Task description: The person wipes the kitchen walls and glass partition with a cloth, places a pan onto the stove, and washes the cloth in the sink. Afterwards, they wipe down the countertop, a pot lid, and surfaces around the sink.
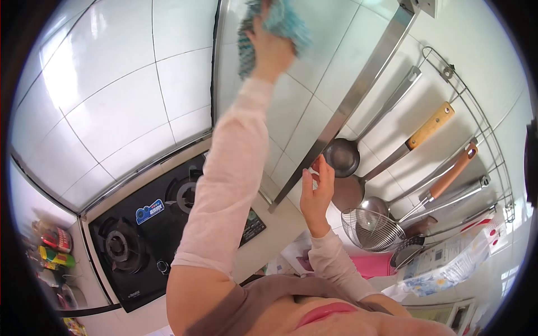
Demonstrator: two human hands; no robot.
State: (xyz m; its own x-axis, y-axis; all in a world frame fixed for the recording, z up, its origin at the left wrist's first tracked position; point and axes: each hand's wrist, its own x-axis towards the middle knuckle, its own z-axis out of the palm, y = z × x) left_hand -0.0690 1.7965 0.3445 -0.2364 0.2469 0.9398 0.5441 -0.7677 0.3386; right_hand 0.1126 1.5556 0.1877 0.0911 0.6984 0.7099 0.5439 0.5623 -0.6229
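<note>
My left hand (272, 56) is raised at the top centre, its fingers closed on a fluffy blue-green cloth (288, 25) that lies against a pale glass panel (297, 87). The cloth hangs out on both sides of the hand, and the top of the hand is cut off by the frame edge. Lower down, my right hand (318, 196) is beside the metal strip (347, 103) along the panel's edge. Its thumb and fingers are loosely curled and apart, with nothing visible between them. Whether the fingertips touch the strip is unclear.
A black gas stove (151, 241) is at the lower left, under white tiles (112, 95). Ladles, a spatula (431, 126) and a wire strainer (372, 229) hang from a rack (476, 106) at the right. Bottles (53, 238) stand far left, and a plastic bag (448, 266) hangs lower right.
</note>
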